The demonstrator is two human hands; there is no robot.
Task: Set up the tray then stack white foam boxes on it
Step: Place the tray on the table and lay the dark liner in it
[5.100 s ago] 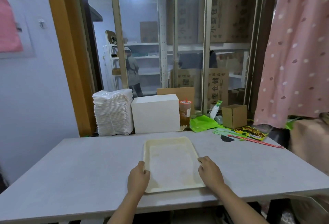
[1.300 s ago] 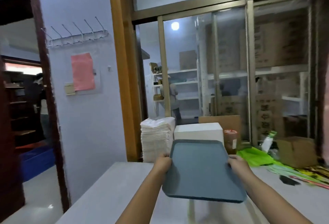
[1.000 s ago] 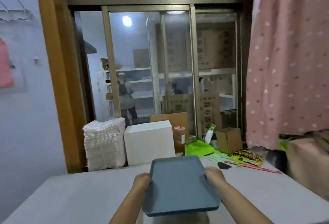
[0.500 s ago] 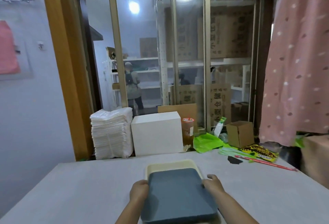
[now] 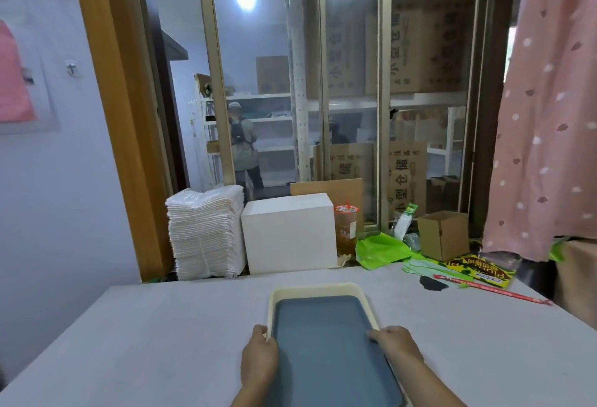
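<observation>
A cream tray [image 5: 316, 289] lies on the grey table [image 5: 161, 335] in front of me. A dark blue-grey tray [image 5: 326, 345] sits inside it, its far end down within the cream rim, its near end reaching toward me. My left hand [image 5: 260, 359] grips the blue tray's left edge. My right hand [image 5: 395, 343] grips its right edge. A tall stack of white foam boxes [image 5: 206, 233] stands at the back left of the table, against the window frame.
A white block-shaped box [image 5: 289, 235] stands beside the stack. Right of it are a drink cup [image 5: 345, 228], a green bag [image 5: 382, 250], a small cardboard box [image 5: 444, 235] and printed packets [image 5: 475, 269]. A pink curtain [image 5: 549, 109] hangs at the right.
I brought a blue-grey tray in from the left and lowered it into the cream tray. In the last half second it sank deeper inside the cream rim.
</observation>
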